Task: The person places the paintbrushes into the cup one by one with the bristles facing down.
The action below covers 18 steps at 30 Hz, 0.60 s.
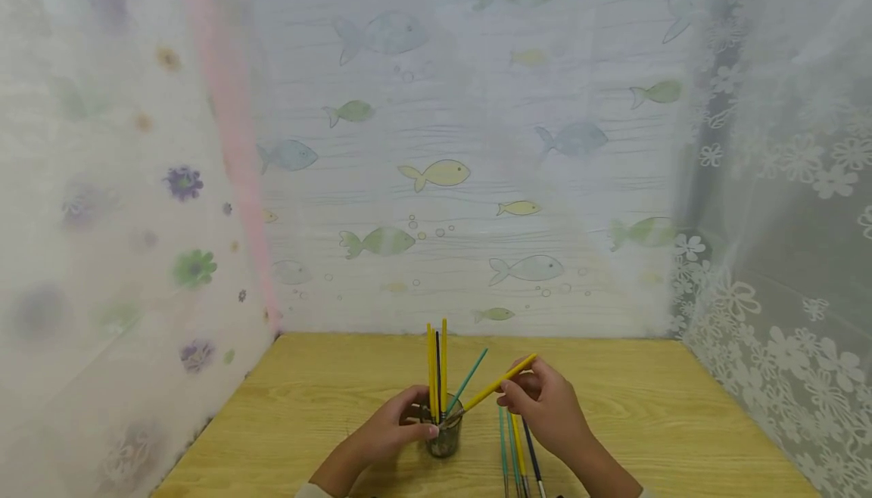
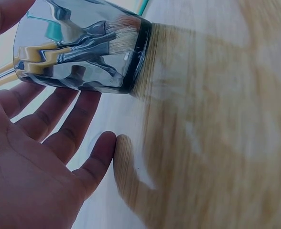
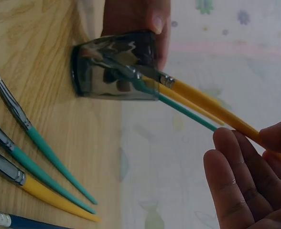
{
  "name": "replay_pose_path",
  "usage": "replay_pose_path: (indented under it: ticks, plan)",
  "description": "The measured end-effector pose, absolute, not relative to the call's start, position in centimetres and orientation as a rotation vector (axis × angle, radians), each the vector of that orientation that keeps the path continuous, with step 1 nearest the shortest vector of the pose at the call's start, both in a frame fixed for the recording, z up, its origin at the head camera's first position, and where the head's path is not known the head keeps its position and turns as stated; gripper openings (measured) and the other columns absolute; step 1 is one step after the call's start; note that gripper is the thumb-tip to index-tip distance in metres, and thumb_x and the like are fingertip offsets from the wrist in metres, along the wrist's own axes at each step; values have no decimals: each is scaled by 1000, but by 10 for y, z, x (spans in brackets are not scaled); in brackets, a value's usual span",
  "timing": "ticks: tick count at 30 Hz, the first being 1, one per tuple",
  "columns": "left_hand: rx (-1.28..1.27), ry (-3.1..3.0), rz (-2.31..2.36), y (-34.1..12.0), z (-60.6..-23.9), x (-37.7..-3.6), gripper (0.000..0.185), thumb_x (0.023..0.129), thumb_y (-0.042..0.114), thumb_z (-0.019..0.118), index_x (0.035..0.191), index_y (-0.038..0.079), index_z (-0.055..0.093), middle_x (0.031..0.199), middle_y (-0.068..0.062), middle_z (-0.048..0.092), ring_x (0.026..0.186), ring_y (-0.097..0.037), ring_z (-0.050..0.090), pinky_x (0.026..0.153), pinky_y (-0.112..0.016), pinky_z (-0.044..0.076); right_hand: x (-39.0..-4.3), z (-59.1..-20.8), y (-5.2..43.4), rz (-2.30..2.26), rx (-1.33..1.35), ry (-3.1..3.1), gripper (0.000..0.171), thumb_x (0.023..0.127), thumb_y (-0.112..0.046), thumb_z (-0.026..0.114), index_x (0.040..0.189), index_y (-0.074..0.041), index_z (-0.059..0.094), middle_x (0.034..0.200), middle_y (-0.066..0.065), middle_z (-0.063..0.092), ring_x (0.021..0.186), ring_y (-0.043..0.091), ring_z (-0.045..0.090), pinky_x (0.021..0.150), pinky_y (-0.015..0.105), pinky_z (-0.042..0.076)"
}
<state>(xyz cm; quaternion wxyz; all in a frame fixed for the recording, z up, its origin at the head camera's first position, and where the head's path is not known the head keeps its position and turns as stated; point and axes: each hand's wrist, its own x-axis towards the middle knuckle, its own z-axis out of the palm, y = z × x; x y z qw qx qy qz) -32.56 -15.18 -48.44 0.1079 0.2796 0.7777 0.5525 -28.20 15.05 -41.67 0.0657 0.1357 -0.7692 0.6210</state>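
A dark see-through glass (image 1: 444, 446) stands upright on the table, with my left hand (image 1: 390, 428) holding it, thumb in front and fingers around the far side. Inside it are yellow paintbrushes (image 1: 445, 362), a dark paintbrush (image 1: 438, 369) and a teal paintbrush (image 1: 470, 377) that leans right; bristles point down, as the left wrist view shows through the glass (image 2: 90, 78). My right hand (image 1: 550, 405) pinches a slanted yellow paintbrush (image 3: 205, 104) by its handle between thumb and fingers. That brush's metal collar is at the glass rim, its bristle end inside the glass.
On the wood-grain table (image 1: 327, 377), right of the glass, lie two teal paintbrushes (image 3: 49, 152), a yellow paintbrush (image 3: 49, 198) and a dark blue paintbrush (image 1: 531, 449), side by side. A fish-print curtain (image 1: 436, 127) hangs behind; flowered curtains (image 1: 123, 256) flank the table.
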Motion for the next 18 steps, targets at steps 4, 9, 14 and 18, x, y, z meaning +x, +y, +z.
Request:
replay_pose_path:
  ticks: [4, 9, 14, 18]
  plan:
    - [838, 2292, 1617, -152, -485, -326, 50, 101, 24, 69, 147, 14, 50, 140, -15, 59, 125, -29, 60, 98, -28, 52, -283, -422, 148, 1866, 428, -2352, 33, 99, -23, 72, 121, -1, 60, 106, 15, 77, 87, 23, 77, 77, 35, 64]
    - [865, 2298, 1606, -152, -484, -326, 51, 102, 23, 68, 148, 14, 49, 139, -10, 60, 126, -29, 60, 99, -26, 52, -284, -426, 147, 1854, 444, -2369, 33, 99, -24, 72, 119, -1, 60, 105, 16, 77, 88, 28, 77, 75, 36, 64]
    - [875, 2302, 1606, -152, -484, -326, 51, 102, 23, 68, 148, 12, 50, 139, -12, 60, 125, -29, 61, 98, -25, 52, -285, -429, 145, 1832, 459, -2385, 33, 98, -27, 73, 118, -3, 61, 104, 13, 78, 89, 30, 77, 73, 36, 64]
    - [875, 2303, 1605, -152, -485, -326, 50, 102, 23, 68, 148, 12, 50, 140, -15, 60, 124, -29, 61, 99, -26, 52, -284, -429, 144, 1821, 461, -2392, 32, 99, -27, 73, 118, -4, 61, 103, 11, 78, 88, 28, 77, 72, 35, 64]
